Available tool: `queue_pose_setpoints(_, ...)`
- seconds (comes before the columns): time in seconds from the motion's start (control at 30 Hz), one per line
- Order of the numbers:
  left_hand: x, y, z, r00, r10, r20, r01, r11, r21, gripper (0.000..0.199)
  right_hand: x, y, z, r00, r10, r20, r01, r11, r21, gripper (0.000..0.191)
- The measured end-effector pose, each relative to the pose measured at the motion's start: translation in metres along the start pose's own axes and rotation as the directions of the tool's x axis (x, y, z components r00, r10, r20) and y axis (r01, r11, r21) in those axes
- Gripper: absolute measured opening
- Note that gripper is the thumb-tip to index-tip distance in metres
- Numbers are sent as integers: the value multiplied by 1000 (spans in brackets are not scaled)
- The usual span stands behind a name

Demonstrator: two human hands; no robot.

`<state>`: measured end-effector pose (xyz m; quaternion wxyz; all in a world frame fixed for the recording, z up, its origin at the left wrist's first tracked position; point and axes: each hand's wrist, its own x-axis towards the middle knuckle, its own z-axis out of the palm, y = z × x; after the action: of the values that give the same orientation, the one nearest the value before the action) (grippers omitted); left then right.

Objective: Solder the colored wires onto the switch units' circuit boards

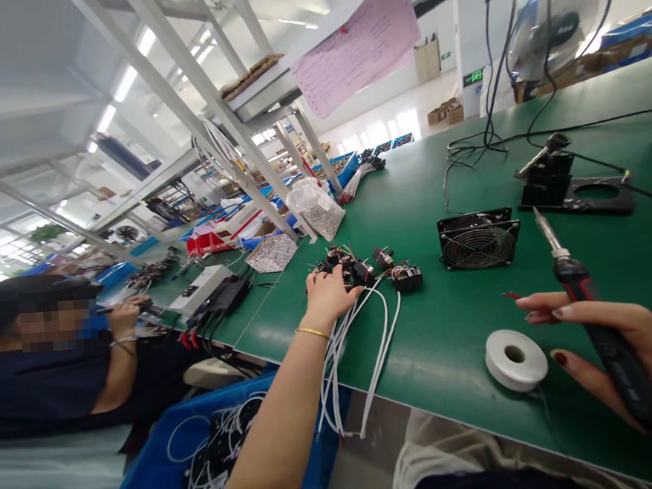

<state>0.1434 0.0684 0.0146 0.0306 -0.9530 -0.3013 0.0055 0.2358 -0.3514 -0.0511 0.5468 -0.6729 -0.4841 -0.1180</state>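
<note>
Here we are at the green counter (438, 341), and our left hand (327, 300) is right in the thick of it! The fingers (333, 277) are together, clamped down on a cluster of small black wired components (353, 271), with red and dark leads sprouting in all directions. White cables (356, 361) run from that cluster down past a gold bangle (311, 333) on the wrist and over the counter's edge. Just beyond those fingers sits a small black block (406, 278), wired into the same bunch.

Over to the right, our right hand (607, 351) has its fingers curled around a soldering iron (577, 283), the metal tip angled up and away from the counter. Just below those fingers lies a white spool (516, 359).

Farther out from the fingers we spot a black cooling fan (479, 239) and a black soldering iron stand (573, 190), with a clear bag of metal parts (315, 212) up the counter. Below the left fingers, a blue crate (152, 473) is packed with tangled wires, and off to the left a co-worker's hand (122, 318) grips a dark tool.
</note>
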Motion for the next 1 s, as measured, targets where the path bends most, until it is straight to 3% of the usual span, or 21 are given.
queue_pose_setpoints(0.2, 4, 6, 3, 997, -59, -49, 58, 998, -5, 61, 7, -5, 1, 1000, -27, 5, 27, 999, -44, 39)
queue_pose_setpoints(0.33, -6, 0, -8, 978, -119, -172, 106, 991, -81, 53, 11, -10, 0, 1000, -28, 3, 28, 999, -43, 39)
queue_pose_setpoints(0.5, -20, -14, -33, 894, -172, -414, 72, 966, -247, 67, 11, -11, 0, 1000, -23, 0, 23, 1000, -12, 43)
queue_pose_setpoints(0.57, -27, -18, -46, 835, -152, -528, -17, 953, -303, 72, 10, -10, 0, 1000, -20, -6, 20, 1000, 2, 47)
queue_pose_setpoints(0.63, -38, -14, -60, 743, -92, -663, -241, 888, -393, 73, 9, -8, 0, 1000, -21, -22, 22, 999, 26, 51)
queue_pose_setpoints(0.67, -46, -9, -67, 697, -49, -716, -395, 807, -439, 73, 10, -8, -1, 999, -23, -36, 25, 999, 39, 53)
queue_pose_setpoints(0.7, -57, -1, -74, 673, 1, -740, -529, 700, -479, 72, 11, -8, -2, 998, -30, -56, 33, 998, 52, 56)
queue_pose_setpoints(0.73, -68, 10, -80, 706, 95, -702, -607, 593, -529, 70, 12, -9, -4, 997, -39, -73, 44, 997, 69, 59)
queue_pose_setpoints(0.77, -81, 24, -84, 736, 206, -646, -646, 502, -576, 68, 13, -10, -6, 996, -49, -80, 56, 994, 91, 63)
queue_pose_setpoints(0.8, -94, 39, -87, 737, 301, -605, -671, 434, -601, 70, 15, -11, -9, 996, -58, -72, 66, 991, 119, 67)
queue_pose_setpoints(0.9, -126, 86, -84, 683, 579, -445, -692, 315, -650, 86, 17, -15, -15, 997, -76, 10, 73, 980, 187, 75)
queue_pose_setpoints(1.0, -141, 120, -68, 633, 702, -327, -663, 272, -698, 97, 16, -18, -18, 992, -95, 88, 77, 979, 187, 75)
